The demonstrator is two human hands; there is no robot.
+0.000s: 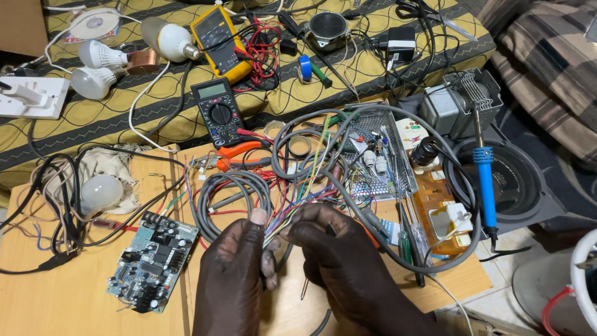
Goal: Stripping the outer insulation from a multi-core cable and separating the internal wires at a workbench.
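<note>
I have both hands closed on a bundle of thin coloured wires [292, 214] near the wooden table's [74, 305] front edge: left hand [233, 274] pinching them, right hand [339, 255] gripping alongside. A green circuit board [152, 261] lies just left.

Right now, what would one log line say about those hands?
left hand: pinches thin coloured wires | right hand: grips same wires | near: grey cable coil, circuit board | surface: wooden table
</note>
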